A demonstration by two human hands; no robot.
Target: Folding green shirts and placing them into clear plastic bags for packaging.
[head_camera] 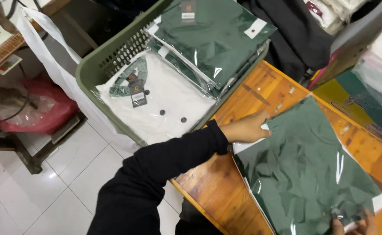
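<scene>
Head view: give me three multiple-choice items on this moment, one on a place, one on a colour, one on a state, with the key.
1. Where does the white bagged garment lie?
A. in the green basket
B. on the wooden table
C. on the tiled floor

2. What colour is the bagged garment under the hands?
A. red
B. dark green
C. white

3. How does the left hand meet that garment?
A. held high above it
B. pressed on its upper corner
C. tucked under the table

Key: 1 A, it sits inside the basket's walls beside stacked green packs. 2 B, dark green fabric shows through the clear bag. 3 B, the palm lies on the bag's edge, while the right hand grips the lower corner.
</scene>
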